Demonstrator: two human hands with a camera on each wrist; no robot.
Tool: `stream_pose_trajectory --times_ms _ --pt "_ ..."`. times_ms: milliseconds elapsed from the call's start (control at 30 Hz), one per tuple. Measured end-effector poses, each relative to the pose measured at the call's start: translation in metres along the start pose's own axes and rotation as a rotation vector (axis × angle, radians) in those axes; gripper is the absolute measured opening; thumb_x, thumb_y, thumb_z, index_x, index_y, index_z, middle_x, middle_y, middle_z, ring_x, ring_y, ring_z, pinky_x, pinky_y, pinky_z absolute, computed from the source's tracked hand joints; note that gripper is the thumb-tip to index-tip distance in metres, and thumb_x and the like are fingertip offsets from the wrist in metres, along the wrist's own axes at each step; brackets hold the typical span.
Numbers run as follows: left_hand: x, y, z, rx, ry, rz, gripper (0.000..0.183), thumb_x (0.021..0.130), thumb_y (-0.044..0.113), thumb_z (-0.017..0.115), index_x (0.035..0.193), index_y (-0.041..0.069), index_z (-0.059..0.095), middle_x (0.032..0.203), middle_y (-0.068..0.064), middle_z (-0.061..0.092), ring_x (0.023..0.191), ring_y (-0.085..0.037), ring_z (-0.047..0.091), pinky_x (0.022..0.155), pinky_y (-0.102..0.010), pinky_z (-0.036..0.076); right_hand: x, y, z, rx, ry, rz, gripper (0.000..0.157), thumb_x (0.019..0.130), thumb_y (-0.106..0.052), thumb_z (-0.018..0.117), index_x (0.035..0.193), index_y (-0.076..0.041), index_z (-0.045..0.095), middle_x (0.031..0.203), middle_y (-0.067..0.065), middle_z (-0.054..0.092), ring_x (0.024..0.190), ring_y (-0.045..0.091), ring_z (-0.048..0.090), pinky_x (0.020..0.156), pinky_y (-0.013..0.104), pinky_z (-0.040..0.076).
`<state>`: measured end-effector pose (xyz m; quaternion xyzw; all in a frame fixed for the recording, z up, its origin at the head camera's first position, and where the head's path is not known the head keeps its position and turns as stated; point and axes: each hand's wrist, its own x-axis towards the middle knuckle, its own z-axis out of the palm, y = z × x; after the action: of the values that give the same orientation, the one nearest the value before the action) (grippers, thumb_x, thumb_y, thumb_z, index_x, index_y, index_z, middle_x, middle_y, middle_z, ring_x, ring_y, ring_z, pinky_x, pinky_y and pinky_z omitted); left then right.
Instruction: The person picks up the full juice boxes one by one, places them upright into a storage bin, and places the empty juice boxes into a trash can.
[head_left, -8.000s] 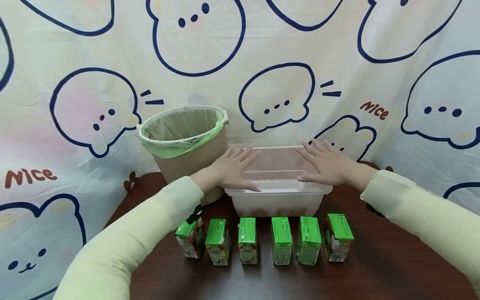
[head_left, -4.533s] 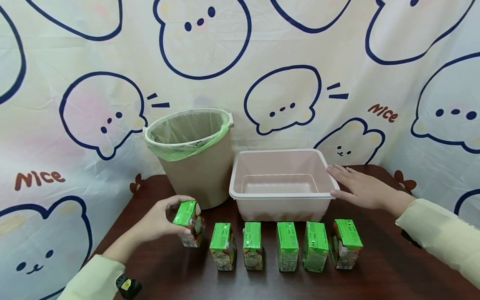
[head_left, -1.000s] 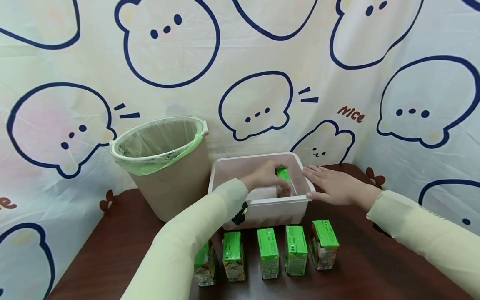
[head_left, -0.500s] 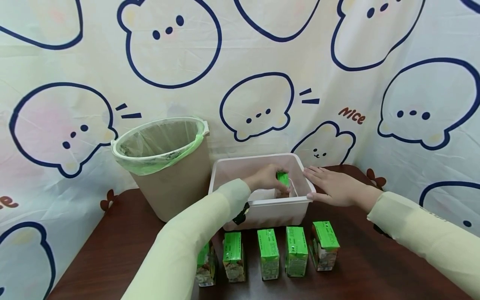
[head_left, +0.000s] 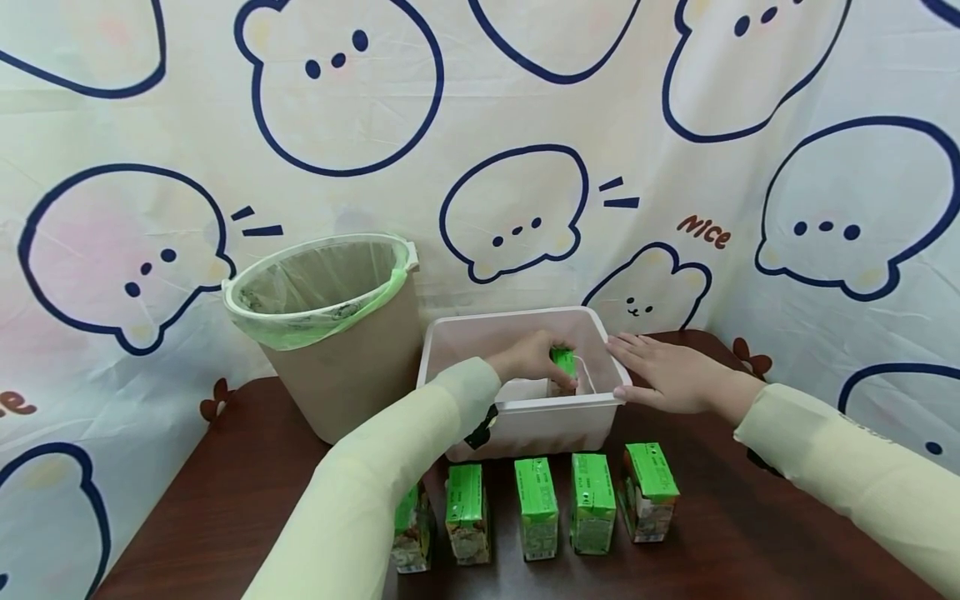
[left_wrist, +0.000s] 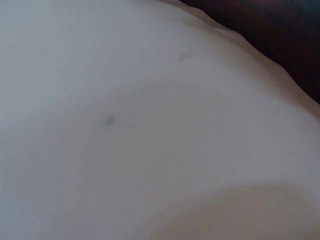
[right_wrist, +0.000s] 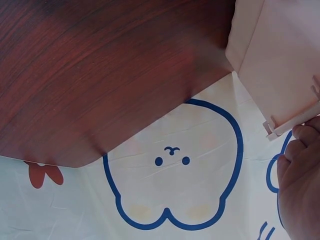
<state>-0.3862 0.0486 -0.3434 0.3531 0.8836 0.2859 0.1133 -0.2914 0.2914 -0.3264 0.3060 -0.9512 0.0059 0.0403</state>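
My left hand [head_left: 531, 357] reaches down into a pale pink plastic bin [head_left: 540, 429] and grips a small carton with a green top [head_left: 563, 362]. Thumb and fingers lie on opposite sides of the carton, which stands toward the bin's right end. At the bin's right rim rests my right hand [head_left: 671, 372], its fingers straight. In the right wrist view the fingertips of my right hand [right_wrist: 302, 170] are right at the rim of the bin [right_wrist: 280, 65]. A pale, blurred surface fills most of the left wrist view, so the left hand is hidden there.
Several green-topped cartons [head_left: 536, 508] stand in a row on the dark wooden table [head_left: 247, 467] in front of the bin. To its left is a beige trash can [head_left: 352, 379] with a green liner. A cartoon-printed cloth [head_left: 360, 208] hangs behind.
Earlier both hands hovered at the bin; then my left hand took the leftmost carton from the row and carried it into the bin. Over the last second the carton has lowered slightly.
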Motion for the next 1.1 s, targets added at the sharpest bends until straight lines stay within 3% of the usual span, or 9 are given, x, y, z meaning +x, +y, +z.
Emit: stream_pose_trajectory --times_ms 533,733,867,1100 --pt "-0.003 -0.003 -0.005 -0.041 0.014 -0.033 0.058 0.082 0.026 0.080 0.133 0.006 0.060 0.119 -0.003 0.065 0.086 -0.013 0.053 0.068 -0.020 0.042 0.000 -0.001 -0.004 0.018 -0.021 0.008 0.085 0.094 -0.065 0.041 0.153 -0.006 0.027 0.156 0.018 0.028 0.140 0.040 0.028 0.106 0.060 0.031" --pt "-0.009 0.002 -0.013 -0.049 0.018 -0.034 0.057 0.084 0.025 0.078 0.134 0.006 0.059 0.129 -0.006 0.062 0.105 -0.016 0.058 0.085 -0.023 0.048 0.002 -0.001 -0.008 0.017 -0.032 0.000 0.085 0.094 -0.065 0.042 0.153 -0.006 0.027 0.156 0.018 0.028 0.140 0.039 0.029 0.106 0.060 0.032" --pt "-0.014 0.004 -0.020 -0.052 0.020 -0.057 0.058 0.086 0.028 0.077 0.137 0.009 0.057 0.134 -0.003 0.059 0.121 -0.020 0.054 0.098 -0.030 0.046 0.003 0.000 -0.009 0.022 -0.040 -0.003 0.086 0.093 -0.066 0.042 0.153 -0.005 0.027 0.156 0.018 0.027 0.140 0.040 0.028 0.106 0.060 0.032" --pt "-0.025 0.010 -0.030 -0.098 0.025 -0.072 0.056 0.087 0.028 0.075 0.138 0.011 0.056 0.138 -0.003 0.056 0.126 -0.023 0.050 0.099 -0.037 0.047 0.002 -0.001 -0.009 0.029 -0.056 0.006 0.087 0.093 -0.066 0.042 0.153 -0.005 0.027 0.156 0.018 0.027 0.140 0.040 0.029 0.105 0.060 0.033"
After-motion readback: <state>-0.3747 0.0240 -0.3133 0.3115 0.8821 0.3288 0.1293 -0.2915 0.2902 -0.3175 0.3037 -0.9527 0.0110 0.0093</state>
